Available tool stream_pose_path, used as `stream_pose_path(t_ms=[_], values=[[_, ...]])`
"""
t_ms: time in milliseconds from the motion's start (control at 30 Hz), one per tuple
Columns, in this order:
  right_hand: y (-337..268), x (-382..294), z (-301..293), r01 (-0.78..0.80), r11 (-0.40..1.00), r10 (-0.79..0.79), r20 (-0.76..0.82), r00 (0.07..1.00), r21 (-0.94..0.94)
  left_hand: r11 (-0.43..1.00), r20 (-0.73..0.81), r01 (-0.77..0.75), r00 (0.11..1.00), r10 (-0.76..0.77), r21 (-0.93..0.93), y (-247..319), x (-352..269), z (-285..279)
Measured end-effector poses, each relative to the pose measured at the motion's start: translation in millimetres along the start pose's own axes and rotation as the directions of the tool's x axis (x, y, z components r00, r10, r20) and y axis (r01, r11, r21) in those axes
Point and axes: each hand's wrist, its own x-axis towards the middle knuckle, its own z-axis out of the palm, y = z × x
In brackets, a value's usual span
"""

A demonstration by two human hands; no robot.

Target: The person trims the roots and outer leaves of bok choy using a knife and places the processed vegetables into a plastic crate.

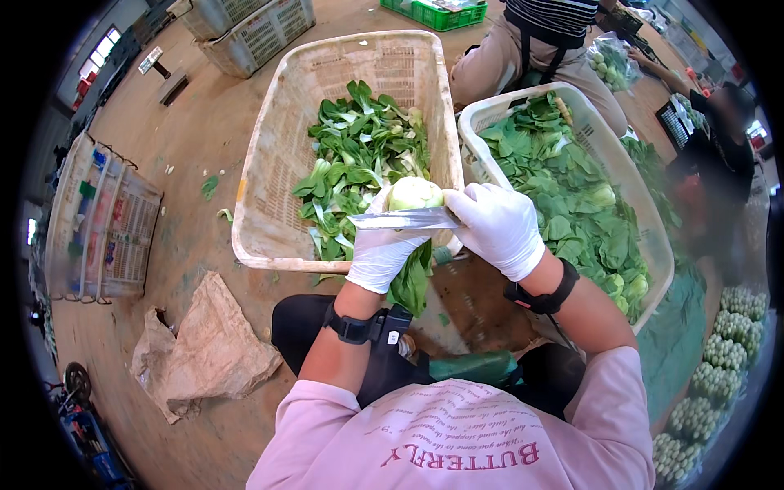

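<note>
My left hand, in a white glove, grips a head of bok choy with its pale base facing away from me and its leaves hanging toward my lap. My right hand, also gloved in white, holds a knife whose blade lies across the bok choy just behind the base. The knife's handle is hidden in my fingers. Beneath and beyond my hands, a dirty white plastic crate contains loose green leaves. To its right, a second crate is filled with leafy bok choy.
Stacked crates and a green crate stand beyond. One person sits close ahead; another at right holds a bagged vegetable. A crumpled sack lies on the floor at left. Bundled vegetables line the right side.
</note>
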Motion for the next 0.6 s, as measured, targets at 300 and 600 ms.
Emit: stream_pose_path(t_ms=[300, 600], values=[[3, 11, 40, 0.043, 0.993, -0.039, -0.034, 0.999, 0.109, 0.980, -0.150, -0.044, 0.986, 0.074, 0.195, 14, -13, -11], [29, 26, 81, -0.351, 0.936, 0.338, 0.324, 0.884, -0.019, 0.974, -0.279, -0.038, 0.955, 0.101, 0.223, 29, -12, -19]])
